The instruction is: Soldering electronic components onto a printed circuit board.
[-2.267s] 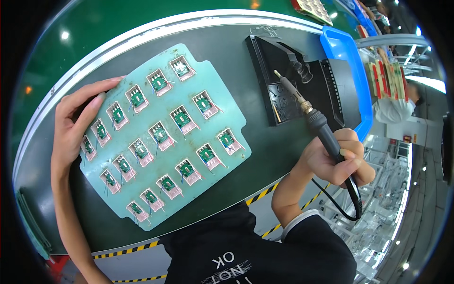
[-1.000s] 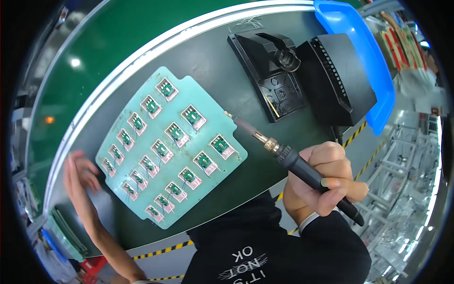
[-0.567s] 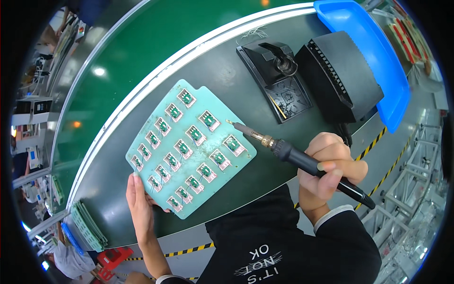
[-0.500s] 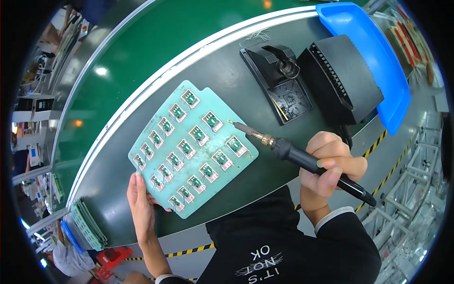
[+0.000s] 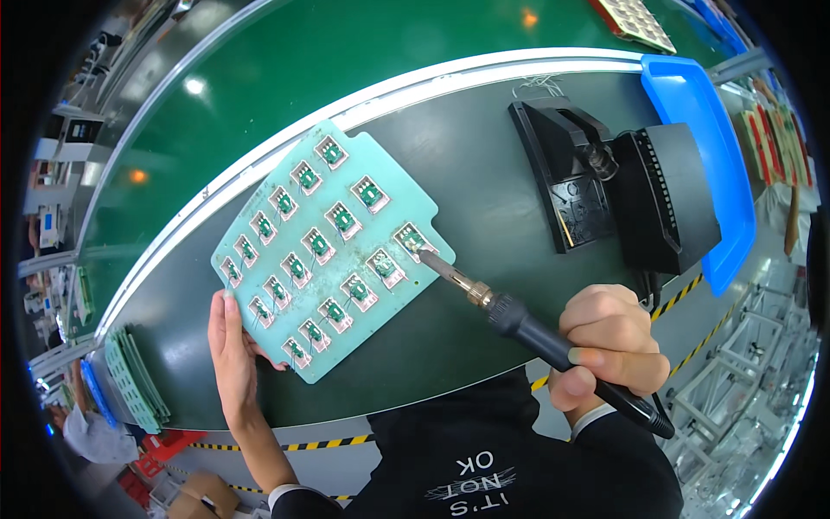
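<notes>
In my right hand (image 5: pixel 612 342) is a black soldering iron (image 5: pixel 540 337), fingers wrapped round its handle. Its tip meets the small green circuit board (image 5: pixel 410 239) in the rightmost pocket of a pale green fixture plate (image 5: pixel 298 212); whether tip and board touch is hard to tell. Rows of similar small boards with thin wires sit in the plate's other pockets. My left hand (image 5: pixel 235 350) grips the plate's near left edge, thumb on top and the other fingers partly hidden beneath it.
To the right stand a black soldering iron stand (image 5: pixel 575 173) and a black box-shaped unit (image 5: pixel 674 199), partly in front of a blue tray (image 5: pixel 731 208). Several green plates (image 5: pixel 134 381) lean together at the far left. A green conveyor-like surface (image 5: pixel 398 35) runs behind the white rail (image 5: pixel 372 104).
The iron's tip has moved from the gap beside the pockets onto the rightmost board. My view has shifted, so the stand and tray appear farther right and lower.
</notes>
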The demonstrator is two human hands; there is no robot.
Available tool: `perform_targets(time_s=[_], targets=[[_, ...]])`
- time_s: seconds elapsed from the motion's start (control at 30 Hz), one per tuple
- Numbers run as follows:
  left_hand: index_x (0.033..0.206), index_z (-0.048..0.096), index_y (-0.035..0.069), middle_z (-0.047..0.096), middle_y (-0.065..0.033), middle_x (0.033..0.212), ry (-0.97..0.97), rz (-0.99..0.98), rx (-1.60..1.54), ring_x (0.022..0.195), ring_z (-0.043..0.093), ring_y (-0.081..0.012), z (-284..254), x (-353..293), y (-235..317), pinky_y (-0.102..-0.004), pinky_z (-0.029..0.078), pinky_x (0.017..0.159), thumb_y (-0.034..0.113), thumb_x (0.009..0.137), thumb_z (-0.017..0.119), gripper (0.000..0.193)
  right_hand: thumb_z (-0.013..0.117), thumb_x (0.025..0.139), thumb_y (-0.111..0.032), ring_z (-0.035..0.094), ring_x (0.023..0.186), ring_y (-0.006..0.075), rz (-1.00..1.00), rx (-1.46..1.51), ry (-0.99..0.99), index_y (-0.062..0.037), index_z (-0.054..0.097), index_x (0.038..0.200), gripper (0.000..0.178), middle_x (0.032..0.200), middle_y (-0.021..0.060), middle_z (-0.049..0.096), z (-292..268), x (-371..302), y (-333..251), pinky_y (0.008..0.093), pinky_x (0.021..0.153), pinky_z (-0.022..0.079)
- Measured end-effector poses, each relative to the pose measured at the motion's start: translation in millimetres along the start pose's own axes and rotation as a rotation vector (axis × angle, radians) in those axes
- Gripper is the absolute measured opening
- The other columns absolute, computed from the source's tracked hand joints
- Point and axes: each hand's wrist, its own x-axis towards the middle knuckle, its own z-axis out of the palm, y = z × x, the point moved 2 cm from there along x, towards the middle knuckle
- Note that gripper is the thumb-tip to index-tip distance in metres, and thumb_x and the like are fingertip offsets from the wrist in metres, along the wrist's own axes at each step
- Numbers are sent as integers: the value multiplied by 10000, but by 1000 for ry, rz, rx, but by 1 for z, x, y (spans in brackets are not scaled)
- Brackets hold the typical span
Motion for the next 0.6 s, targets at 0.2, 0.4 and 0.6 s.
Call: perform_targets(time_s=[0.2, 0.4, 0.6], targets=[[1080, 403, 9, 543, -66, 618, -59, -116, 120, 338, 484, -105, -6, -11, 21, -177, 361, 273, 284, 996, 318, 300, 567, 858, -203, 374, 356, 109, 85, -69, -11, -70, 381, 795, 237, 504, 26, 406, 6, 22, -27, 233, 307, 257], [1080, 411, 2, 510, -44, 564, -118, -27, 111, 321, 454, -87, -7, 3, 18, -173, 346, 275, 268, 998, 317, 294, 599, 833, -119, 383, 381, 129, -17, -42, 31, 2, 428, 674, 263, 535, 38, 435, 18, 31, -32, 228, 320, 253], [1120, 421, -9, 498, -31, 565, -66, -15, 94, 309, 426, -67, -10, -1, 13, -170, 321, 272, 264, 998, 324, 315, 598, 831, -138, 396, 395, 138, -14, -98, -74, -9, 444, 654, 268, 540, 40, 441, 22, 23, -33, 235, 329, 263]])
